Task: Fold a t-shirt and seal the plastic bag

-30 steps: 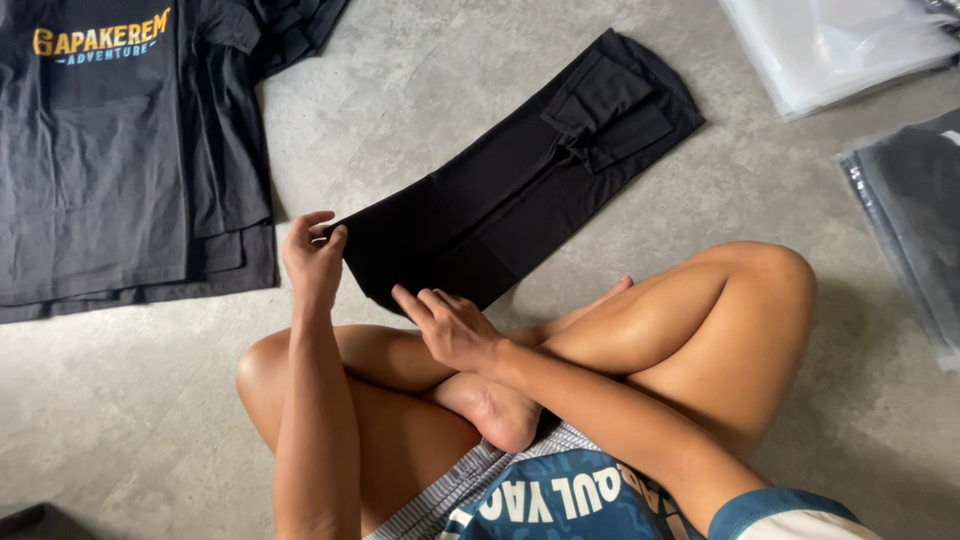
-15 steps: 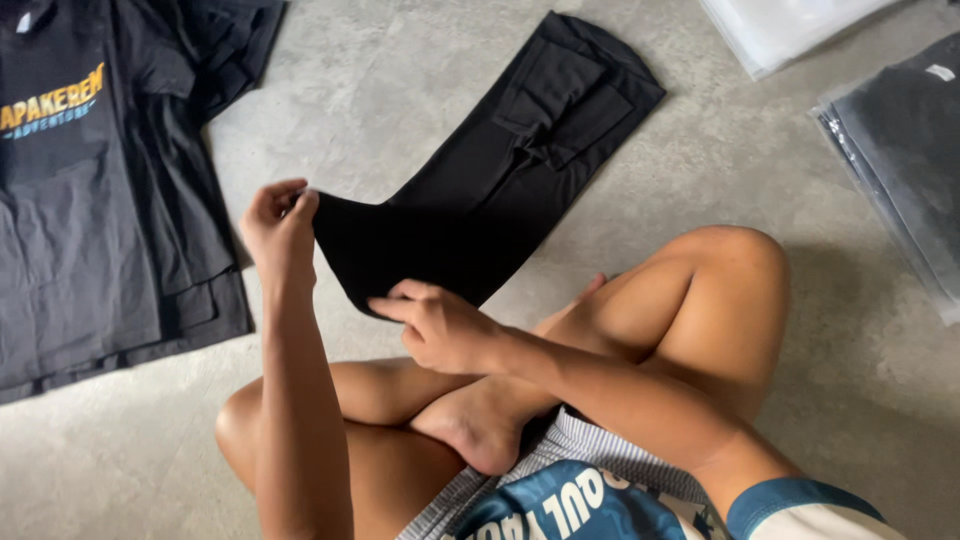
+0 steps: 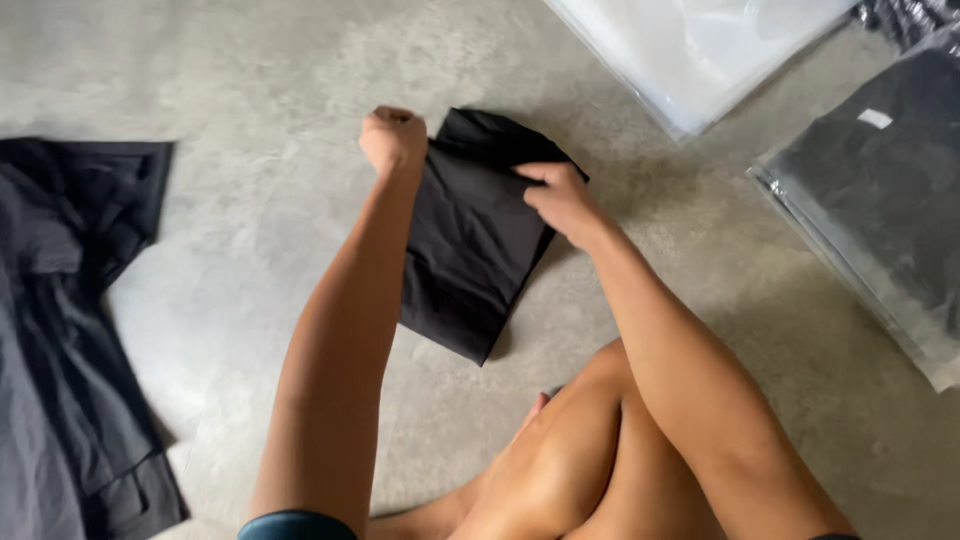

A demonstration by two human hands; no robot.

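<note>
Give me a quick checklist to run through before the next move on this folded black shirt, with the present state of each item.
1. Left hand grips the top left edge of the folded black shirt: ok.
2. Right hand pinches the top right edge: ok.
3. Shirt folded into a compact rectangle: ok.
4. Lower edge squared: not ok, the bottom runs slanted toward one corner.
5. Concrete floor beside the shirt free of other things: ok; the dark shirt pile lies apart at the left.
6. Bagged dark shirt and clear plastic bags apart from the fold: ok.
</note>
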